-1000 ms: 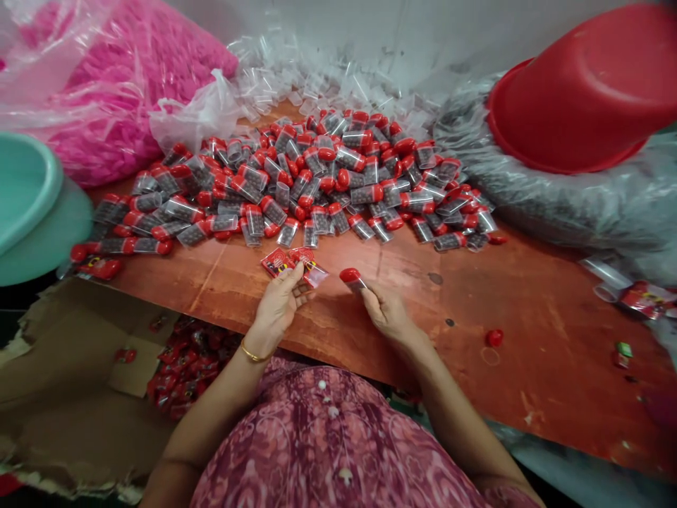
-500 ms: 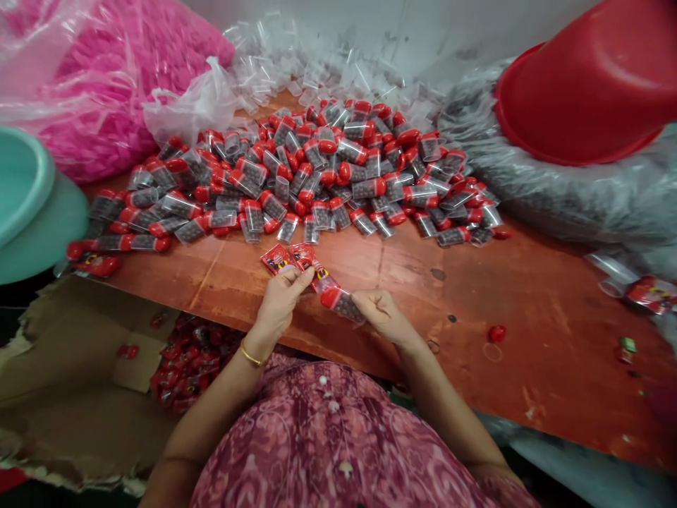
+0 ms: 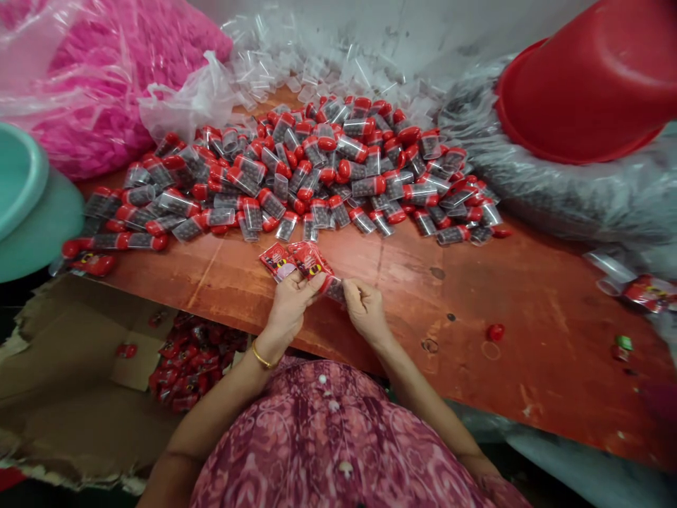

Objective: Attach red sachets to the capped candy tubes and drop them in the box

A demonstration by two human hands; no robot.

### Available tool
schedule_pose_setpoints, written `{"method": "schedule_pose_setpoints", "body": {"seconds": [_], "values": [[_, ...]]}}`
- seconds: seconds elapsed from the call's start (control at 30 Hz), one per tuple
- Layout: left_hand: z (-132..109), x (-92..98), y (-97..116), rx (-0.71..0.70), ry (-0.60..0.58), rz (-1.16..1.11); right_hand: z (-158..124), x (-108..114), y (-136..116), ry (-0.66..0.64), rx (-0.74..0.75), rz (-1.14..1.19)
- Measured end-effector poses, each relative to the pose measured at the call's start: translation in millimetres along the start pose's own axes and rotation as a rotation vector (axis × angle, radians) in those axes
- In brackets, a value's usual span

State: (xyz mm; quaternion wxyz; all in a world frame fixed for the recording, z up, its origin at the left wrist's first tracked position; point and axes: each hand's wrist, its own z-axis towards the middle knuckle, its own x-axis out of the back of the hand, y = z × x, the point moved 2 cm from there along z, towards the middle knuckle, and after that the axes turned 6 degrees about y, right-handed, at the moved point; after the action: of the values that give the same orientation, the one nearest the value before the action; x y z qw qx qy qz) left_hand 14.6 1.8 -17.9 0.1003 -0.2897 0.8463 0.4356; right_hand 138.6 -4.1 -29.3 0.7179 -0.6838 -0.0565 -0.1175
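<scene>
My left hand [image 3: 293, 300] is closed, thumb over fingers, on red printed packets. One packet [image 3: 309, 259] sticks out above the thumb, and a second packet [image 3: 276, 259] fans out to its left. Just right of that thumb lies a clear tube [image 3: 335, 288] with small dark contents, its red cap mostly covered by the thumb. My right hand [image 3: 364, 307] pinches the tube's far end between thumb and curled fingers. Both hands are just above the near part of the wooden table [image 3: 402, 282]. Beyond them spreads a heap of similar red-capped tubes [image 3: 317, 169].
Clear empty tubes [image 3: 317, 63] pile up at the back. At left stand a bag of pink pieces [image 3: 116, 77] and a teal tub [image 3: 42, 212]. A red bucket [image 3: 582, 92] rests on a grey bag [image 3: 539, 190]. Below left, a cardboard box [image 3: 63, 381] contains red packets [image 3: 185, 367].
My right hand has moved left and slightly up with the tube, closer to my left hand. More of the tube's cap is now covered by my left thumb.
</scene>
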Motion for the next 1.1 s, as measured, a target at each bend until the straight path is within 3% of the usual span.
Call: {"method": "schedule_pose_setpoints", "body": {"seconds": [0.1,0.27,0.37,0.47,0.67,0.77,0.9,1.1], "values": [[-1.1,-1.9,-4.7,0.004,0.001,-0.050,-3.6,-7.3,5.2,0.133,0.023,-0.018],[0.5,-7.5,-10.2,-0.102,0.053,-0.067,-9.8,-16.2,10.8,0.200,0.011,-0.017],[4.1,-7.7,-6.4,-0.146,0.087,-0.071,-11.0,-18.9,9.8,0.041,-0.085,0.092],[8.2,-4.0,1.6,-0.142,0.040,-0.076,-10.9,-18.3,6.2,-0.134,-0.178,0.278],[10.2,6.3,8.0,-0.133,-0.040,0.019,-3.2,-13.2,-2.4,-0.114,-0.173,0.241],[8.4,4.7,5.8,-0.118,-0.017,-0.029,-2.7,-16.7,-4.1,-0.151,-0.176,0.228],[4.5,-2.5,-0.8,-0.125,0.060,-0.146,-8.2,-22.1,-3.3,-0.107,-0.092,0.189],[1.2,-1.1,-9.9,-0.140,0.002,0.007,-10.7,-27.6,-8.1,-0.144,-0.146,0.234]]}}
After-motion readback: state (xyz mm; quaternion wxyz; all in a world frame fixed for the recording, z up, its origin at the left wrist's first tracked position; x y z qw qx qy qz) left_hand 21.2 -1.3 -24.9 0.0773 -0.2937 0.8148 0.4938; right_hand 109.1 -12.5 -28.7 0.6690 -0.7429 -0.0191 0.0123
